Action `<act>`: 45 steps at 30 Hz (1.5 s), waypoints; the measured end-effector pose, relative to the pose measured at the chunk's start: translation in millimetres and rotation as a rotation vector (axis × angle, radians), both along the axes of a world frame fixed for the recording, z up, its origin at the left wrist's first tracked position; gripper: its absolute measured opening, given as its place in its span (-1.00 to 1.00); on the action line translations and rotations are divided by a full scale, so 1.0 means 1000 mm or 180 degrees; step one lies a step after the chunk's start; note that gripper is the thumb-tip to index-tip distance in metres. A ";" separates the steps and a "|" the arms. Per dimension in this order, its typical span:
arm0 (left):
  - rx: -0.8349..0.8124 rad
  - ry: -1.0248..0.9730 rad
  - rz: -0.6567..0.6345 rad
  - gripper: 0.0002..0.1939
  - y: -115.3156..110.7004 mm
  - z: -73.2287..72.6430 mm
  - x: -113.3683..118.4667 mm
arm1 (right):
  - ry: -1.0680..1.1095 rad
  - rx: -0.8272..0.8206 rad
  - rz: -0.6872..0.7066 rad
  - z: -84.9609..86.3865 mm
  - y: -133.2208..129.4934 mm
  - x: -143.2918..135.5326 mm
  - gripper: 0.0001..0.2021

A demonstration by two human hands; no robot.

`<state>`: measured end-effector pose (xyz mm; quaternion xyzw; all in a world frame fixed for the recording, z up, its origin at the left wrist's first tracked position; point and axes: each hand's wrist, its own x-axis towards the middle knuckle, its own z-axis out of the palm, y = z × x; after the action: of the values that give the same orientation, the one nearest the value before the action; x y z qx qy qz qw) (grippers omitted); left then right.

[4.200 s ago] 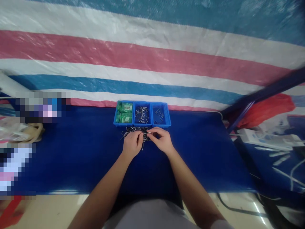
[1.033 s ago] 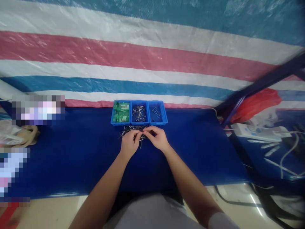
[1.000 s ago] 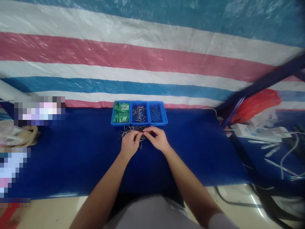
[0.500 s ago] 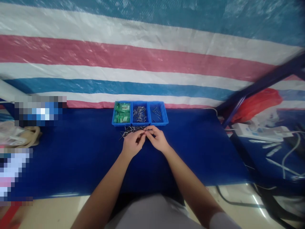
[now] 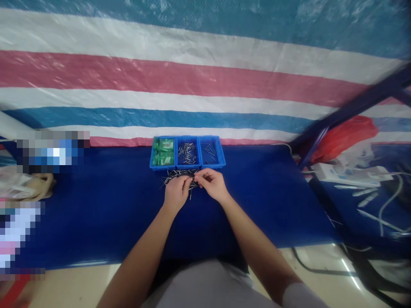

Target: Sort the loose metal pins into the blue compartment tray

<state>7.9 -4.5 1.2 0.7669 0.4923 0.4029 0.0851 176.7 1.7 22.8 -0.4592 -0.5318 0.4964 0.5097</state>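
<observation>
My left hand (image 5: pixel 176 193) is at the near side of a loose pile of thin, dark metal rods (image 5: pixel 180 173), thumb and fingers pinched together. Close to its right, my right hand (image 5: pixel 212 185) is also closed in a pinch, the two sets of fingertips nearly meeting over the pile. Whatever is between the fingers is too small to make out. Just behind the pile stand three joined blue bins. Green packets lie in the left bin (image 5: pixel 154 166), many short metal rods in the middle bin (image 5: pixel 189 166), and several rods in the right bin (image 5: pixel 216 165).
The bins and pile rest on a blue table (image 5: pixel 105 214) against a striped plastic sheet (image 5: pixel 205 81). To the right are a red bag (image 5: pixel 348 134), a white power strip (image 5: pixel 340 173) and loose cables. A coil of tan material (image 5: pixel 45 188) lies at the left edge.
My left hand has shifted slightly left and its fingers have drawn closer together. A rod now shows below the pile between the hands. The right hand stays nearly in place.
</observation>
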 end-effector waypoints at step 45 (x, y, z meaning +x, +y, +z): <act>0.0286 -0.1411 -0.0707 -0.67 -0.055 0.121 0.041 | -0.0882 0.0781 -0.0968 -0.004 0.002 0.007 -0.74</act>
<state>48.7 -59.4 121.8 0.7122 0.3559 0.5708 0.2006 183.5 3.6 19.3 -0.5324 -0.5778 0.2778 0.5528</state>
